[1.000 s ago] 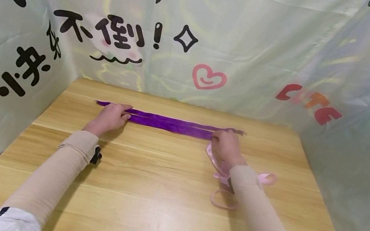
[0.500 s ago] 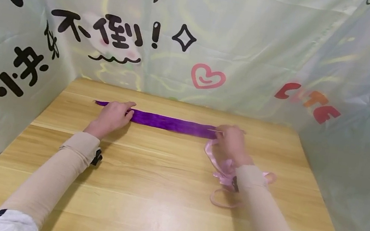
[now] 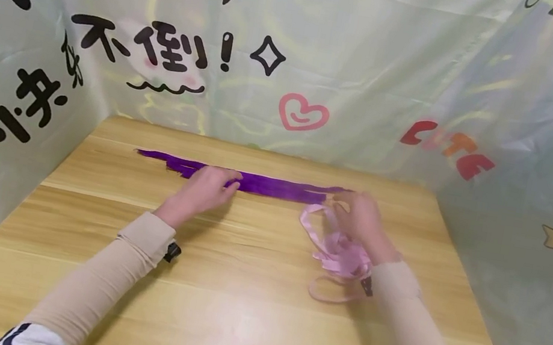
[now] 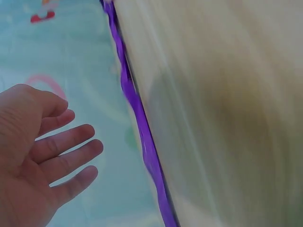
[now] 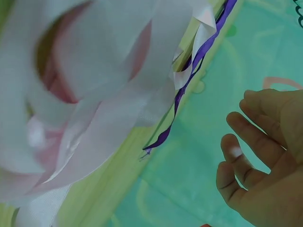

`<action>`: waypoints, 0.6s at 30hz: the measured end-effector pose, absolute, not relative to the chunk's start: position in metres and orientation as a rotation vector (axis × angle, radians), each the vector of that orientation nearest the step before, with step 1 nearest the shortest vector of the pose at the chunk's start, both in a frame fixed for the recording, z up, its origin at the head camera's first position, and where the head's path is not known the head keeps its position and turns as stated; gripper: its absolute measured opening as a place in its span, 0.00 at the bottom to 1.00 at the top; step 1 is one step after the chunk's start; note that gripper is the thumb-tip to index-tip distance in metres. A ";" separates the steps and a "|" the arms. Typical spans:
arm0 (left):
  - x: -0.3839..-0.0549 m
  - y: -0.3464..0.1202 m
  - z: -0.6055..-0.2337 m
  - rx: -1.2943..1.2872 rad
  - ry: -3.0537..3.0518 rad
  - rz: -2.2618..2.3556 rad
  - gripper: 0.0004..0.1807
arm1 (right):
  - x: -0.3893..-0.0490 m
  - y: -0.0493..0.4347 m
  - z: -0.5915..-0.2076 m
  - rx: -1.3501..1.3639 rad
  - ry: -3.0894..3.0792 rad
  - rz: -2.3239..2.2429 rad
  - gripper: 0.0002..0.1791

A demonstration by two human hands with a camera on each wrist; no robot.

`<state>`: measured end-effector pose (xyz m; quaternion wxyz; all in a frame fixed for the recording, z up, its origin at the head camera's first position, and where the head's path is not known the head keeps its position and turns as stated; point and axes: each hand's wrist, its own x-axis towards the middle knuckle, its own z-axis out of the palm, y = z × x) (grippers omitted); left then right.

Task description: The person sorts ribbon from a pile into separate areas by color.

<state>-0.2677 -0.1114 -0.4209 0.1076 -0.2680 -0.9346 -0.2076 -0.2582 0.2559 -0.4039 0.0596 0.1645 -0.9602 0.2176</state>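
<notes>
Wooden table (image 3: 240, 325) | both hands (image 3: 204, 194) (image 3: 364, 221) loosely spread, gripping nothing | purple ribbons (image 3: 279, 189) close by, contact unclear

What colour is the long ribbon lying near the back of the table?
The long ribbon is purple; the head view shows it best.

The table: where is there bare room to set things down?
Widest: the near middle of the table, between the left sleeve and right sleeve, nearer than the pink ribbon. Also between right sleeve and the table's right edge. Crowded farther back: left hand and right hand at the purple ribbon, pink ribbon by the latter hand.
</notes>
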 end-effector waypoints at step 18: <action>-0.231 -0.019 -0.443 -1.135 -2.778 -0.609 0.17 | -0.195 0.261 -0.415 0.654 -2.940 0.508 0.05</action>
